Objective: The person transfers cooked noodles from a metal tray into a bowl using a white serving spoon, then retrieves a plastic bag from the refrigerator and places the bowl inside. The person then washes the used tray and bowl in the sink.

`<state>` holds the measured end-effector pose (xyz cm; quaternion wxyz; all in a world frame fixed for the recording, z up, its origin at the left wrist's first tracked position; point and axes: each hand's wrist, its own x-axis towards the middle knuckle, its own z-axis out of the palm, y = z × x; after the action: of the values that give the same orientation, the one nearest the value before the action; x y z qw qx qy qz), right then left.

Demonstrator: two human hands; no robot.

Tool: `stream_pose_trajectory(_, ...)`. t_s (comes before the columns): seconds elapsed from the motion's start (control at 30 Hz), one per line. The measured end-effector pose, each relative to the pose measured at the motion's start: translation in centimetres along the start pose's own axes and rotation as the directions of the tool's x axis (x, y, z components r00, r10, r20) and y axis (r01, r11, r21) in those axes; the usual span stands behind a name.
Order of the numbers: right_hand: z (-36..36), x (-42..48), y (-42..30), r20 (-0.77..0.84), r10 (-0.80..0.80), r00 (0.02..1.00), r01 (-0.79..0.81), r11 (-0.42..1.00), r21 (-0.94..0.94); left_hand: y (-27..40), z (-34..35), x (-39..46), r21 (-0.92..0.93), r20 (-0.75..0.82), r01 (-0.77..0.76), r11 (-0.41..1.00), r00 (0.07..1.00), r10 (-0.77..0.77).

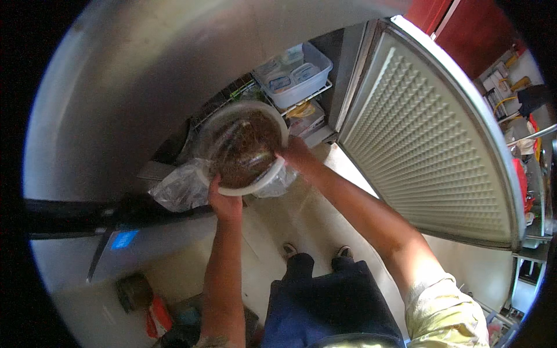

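A white-rimmed round bowl (270,177) is held between my two hands at the opening of a steel refrigerator. Dark brown contents (243,148) fill it, with a glossy film that looks like clear plastic over them; what they are I cannot tell. My left hand (225,202) grips the near left rim, thumb on top. On the right side of the rim is my right hand (300,157), its thumb also over the edge. Clear plastic (180,187) hangs or lies beside the bowl on the left. The fingers under the bowl are hidden.
The refrigerator door (426,143), with a textured inner panel, stands open on my right. Inside, a translucent plastic bin (300,93) of packages rests on a wire shelf (320,92). A large steel panel (122,100) curves close on the left. A red bag (160,316) is at lower left.
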<state>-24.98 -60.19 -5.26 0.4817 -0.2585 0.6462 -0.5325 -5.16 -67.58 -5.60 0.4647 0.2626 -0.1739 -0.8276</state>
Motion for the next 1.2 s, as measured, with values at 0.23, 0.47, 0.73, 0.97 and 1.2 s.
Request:
stream_pose_trajectory(0.23,2.1,11.1,3.4,-0.039,-0.491,0.870,0.452,0.827,-0.333,0.6,-2.0,9.5,0.056,0.050,-0.047,0.997,0.998,0.044)
stream_pose_trajectory(0.47,3.1,15.3,2.2,-0.126,-0.466,0.876,0.454,0.883,-0.115,-0.4,0.0,17.8,0.105,0.151,-0.043,0.994,0.988,0.027)
stream_pose_trajectory(0.73,4.2,6.1,4.0,-0.013,-0.787,0.616,0.553,0.444,-0.705,0.2,-0.7,24.2,0.064,-0.001,-0.040,0.997,0.999,0.040)
stream_pose_trajectory(0.97,-9.6,-13.8,1.6,0.009,-0.812,0.584,0.243,0.164,-0.956,1.6,1.2,23.8,0.412,0.006,0.008,0.911,1.000,-0.012)
stream_pose_trajectory(1.2,-21.4,-24.6,-14.2,0.012,-0.900,0.435,-0.632,-0.315,-0.708,3.3,-6.3,23.4,0.911,0.005,-0.031,0.412,0.998,0.065)
